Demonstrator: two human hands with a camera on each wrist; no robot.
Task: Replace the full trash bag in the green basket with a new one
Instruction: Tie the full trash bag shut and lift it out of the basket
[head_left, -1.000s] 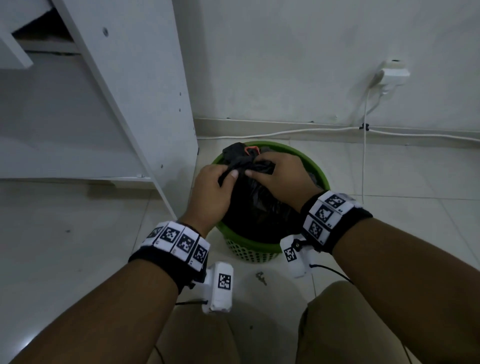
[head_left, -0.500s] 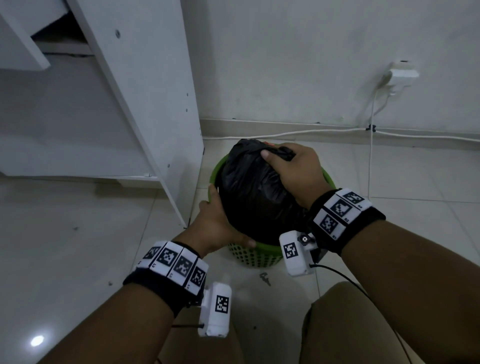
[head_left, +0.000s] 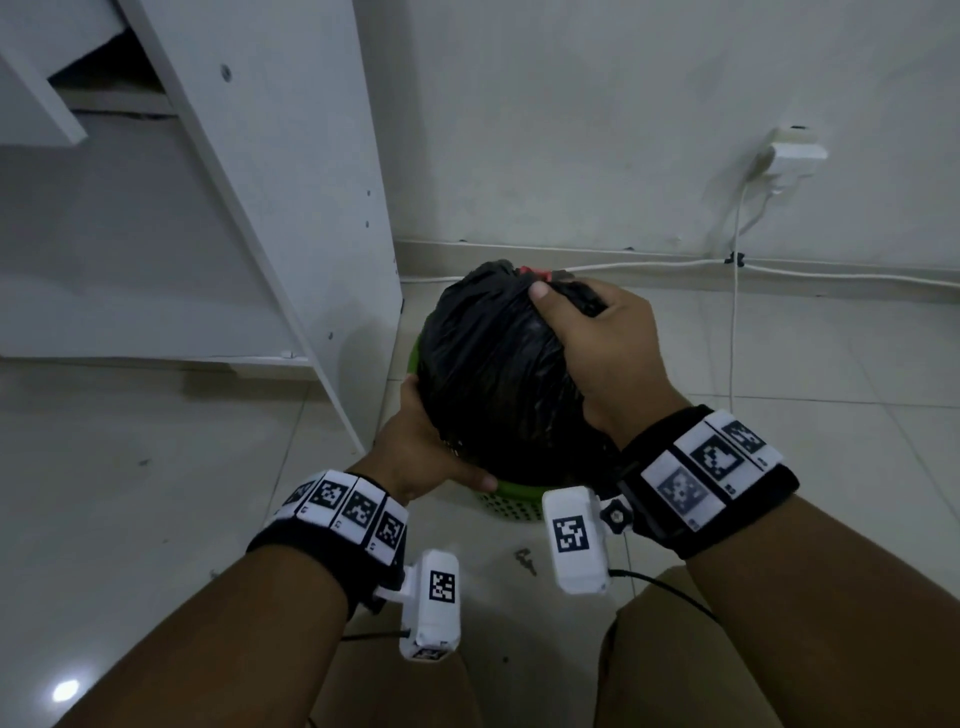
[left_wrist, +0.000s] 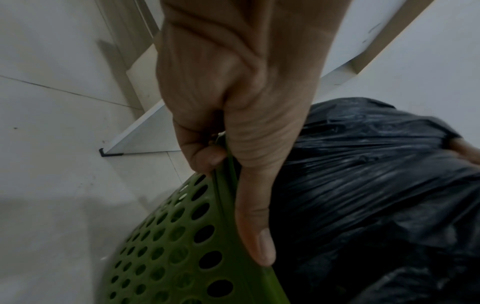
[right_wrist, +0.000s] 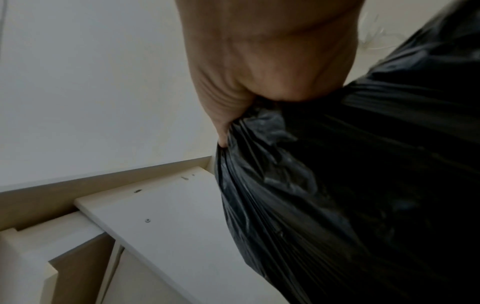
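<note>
Head view: right hand (head_left: 602, 353) clenches the gathered top of the bulging black plastic trash bag (head_left: 493, 384), which fills the round green perforated plastic basket (head_left: 511, 506) on the tiled floor (head_left: 156, 493).
Left wrist view: left hand (left_wrist: 233, 115) grips the basket rim (left_wrist: 223, 185), thumb beside the bag.
Right wrist view: fist closed on bunched bag plastic (right_wrist: 337, 185).

Left hand (head_left: 422, 457) curled, thumb extended, right hand (head_left: 605, 343) clenched, both forearms reaching forward

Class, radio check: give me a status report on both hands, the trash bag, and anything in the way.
Left hand grips basket rim. Right hand grips gathered top of black trash bag. Bag bulging above the rim. White cabinet close on the left.
</note>
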